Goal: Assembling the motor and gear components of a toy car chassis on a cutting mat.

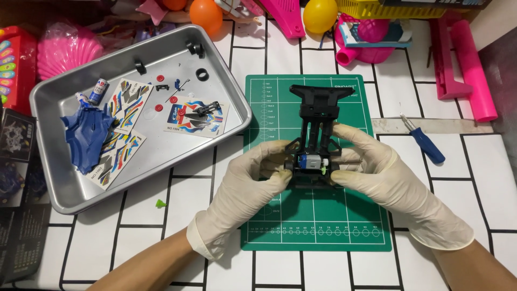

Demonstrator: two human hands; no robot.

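Both my hands wear pale latex gloves and hold a black toy car chassis above a green cutting mat. A small silver motor with a green gear sits in the near end of the chassis. My left hand grips the chassis's left side by the motor. My right hand grips its right side, thumb and fingers pinched against the frame. The far end of the chassis points away from me.
A metal tray at left holds a blue car body, sticker sheets, red and black small parts and a small paint pot. A blue screwdriver lies right of the mat. A tiny green part lies near the tray. Pink toys and balloons line the back.
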